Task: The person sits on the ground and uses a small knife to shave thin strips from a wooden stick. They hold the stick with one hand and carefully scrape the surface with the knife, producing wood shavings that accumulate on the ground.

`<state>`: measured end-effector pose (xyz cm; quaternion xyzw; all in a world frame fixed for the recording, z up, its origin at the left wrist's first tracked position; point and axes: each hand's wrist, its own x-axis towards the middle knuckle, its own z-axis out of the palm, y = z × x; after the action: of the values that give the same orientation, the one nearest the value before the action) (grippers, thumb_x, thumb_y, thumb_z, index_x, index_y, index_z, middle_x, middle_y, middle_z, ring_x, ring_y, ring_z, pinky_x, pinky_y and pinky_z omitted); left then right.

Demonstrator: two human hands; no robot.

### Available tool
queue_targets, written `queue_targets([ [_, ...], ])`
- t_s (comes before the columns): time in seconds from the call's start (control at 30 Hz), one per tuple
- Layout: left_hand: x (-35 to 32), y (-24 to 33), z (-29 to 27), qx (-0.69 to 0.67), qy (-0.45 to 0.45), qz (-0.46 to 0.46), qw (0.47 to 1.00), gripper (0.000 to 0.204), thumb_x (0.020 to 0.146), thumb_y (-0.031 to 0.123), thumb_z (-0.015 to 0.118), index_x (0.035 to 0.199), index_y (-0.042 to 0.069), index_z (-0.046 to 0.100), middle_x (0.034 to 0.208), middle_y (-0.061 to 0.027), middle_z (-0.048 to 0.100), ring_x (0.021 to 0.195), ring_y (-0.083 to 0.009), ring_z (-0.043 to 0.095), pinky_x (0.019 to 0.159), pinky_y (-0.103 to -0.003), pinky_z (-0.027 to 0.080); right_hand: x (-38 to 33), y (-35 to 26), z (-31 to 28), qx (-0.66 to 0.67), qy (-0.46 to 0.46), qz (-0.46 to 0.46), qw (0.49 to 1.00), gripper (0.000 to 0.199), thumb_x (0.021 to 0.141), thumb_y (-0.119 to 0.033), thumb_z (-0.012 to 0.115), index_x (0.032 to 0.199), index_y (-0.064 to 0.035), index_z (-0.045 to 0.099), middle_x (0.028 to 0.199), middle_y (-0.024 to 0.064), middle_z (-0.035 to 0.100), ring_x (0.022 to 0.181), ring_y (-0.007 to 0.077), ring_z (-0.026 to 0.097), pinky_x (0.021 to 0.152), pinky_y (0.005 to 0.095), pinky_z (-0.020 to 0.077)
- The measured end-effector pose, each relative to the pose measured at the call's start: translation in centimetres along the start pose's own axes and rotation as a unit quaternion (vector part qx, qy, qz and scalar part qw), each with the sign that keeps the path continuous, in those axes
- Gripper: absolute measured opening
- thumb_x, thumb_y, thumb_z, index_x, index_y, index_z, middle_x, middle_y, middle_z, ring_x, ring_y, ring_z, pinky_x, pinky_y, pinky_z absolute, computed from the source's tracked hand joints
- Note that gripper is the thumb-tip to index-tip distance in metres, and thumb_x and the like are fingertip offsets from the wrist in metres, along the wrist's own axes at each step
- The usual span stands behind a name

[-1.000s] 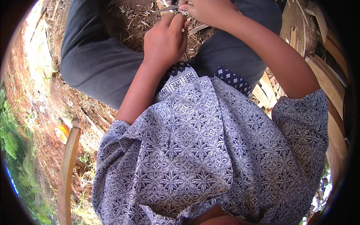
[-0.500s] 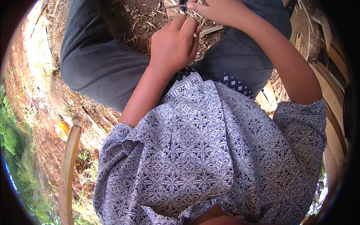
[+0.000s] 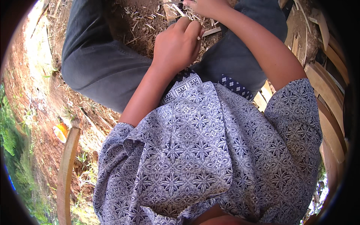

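My left hand (image 3: 176,47) is closed in a fist above the gap between my bent legs. A small pale tip shows at its thumb side; what lies inside the fist is hidden. Farther off, at the top edge, my right hand (image 3: 206,6) has its fingers closed at the end of a thin dark blade (image 3: 173,2). That blade points left, and its handle does not show. Below it a flat piece of pale wood (image 3: 170,13) lies partly behind the left fist.
Pale shavings (image 3: 150,26) litter the brown soil between my legs. A short pale strip (image 3: 212,31) lies beside the left fist. Long split slats (image 3: 328,84) are stacked at the right. At the left stand a curved wooden piece (image 3: 67,172) and a small orange-and-white object (image 3: 60,132).
My right hand and the blade have shifted slightly up and left, with the right elbow drawn inward. My left fist has moved a little to the right.
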<state>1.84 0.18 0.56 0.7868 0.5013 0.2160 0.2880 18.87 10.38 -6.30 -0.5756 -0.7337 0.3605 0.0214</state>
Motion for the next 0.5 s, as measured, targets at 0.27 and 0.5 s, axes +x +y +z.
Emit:
queue_targets([
  [0.27, -0.6, -0.9, -0.4, 0.018, 0.028, -0.004, 0.999, 0.01, 0.096, 0.02, 0.067, 0.096, 0.012, 0.062, 0.083, -0.0069, 0.063, 0.071, -0.0311, 0.067, 0.059, -0.043, 0.051, -4.7, -2.6, -5.4, 0.077, -0.031, 0.02, 0.996, 0.021, 0.096, -0.025, 0.064, 0.1, -0.005, 0.067, 0.085, 0.0181, 0.071, 0.081, 0.0335, 0.07, 0.074, 0.0436, 0.053],
  [0.5, -0.7, -0.8, 0.0, 0.006, 0.049, -0.009, 0.999, 0.009, 0.097, 0.019, 0.066, 0.098, 0.012, 0.062, 0.087, -0.0081, 0.066, 0.071, -0.0327, 0.067, 0.059, -0.044, 0.053, -8.6, -6.7, -8.6, 0.017, -0.07, 0.05, 0.996, 0.02, 0.096, -0.027, 0.064, 0.101, -0.0081, 0.068, 0.092, 0.017, 0.073, 0.088, 0.0375, 0.07, 0.074, 0.047, 0.0531],
])
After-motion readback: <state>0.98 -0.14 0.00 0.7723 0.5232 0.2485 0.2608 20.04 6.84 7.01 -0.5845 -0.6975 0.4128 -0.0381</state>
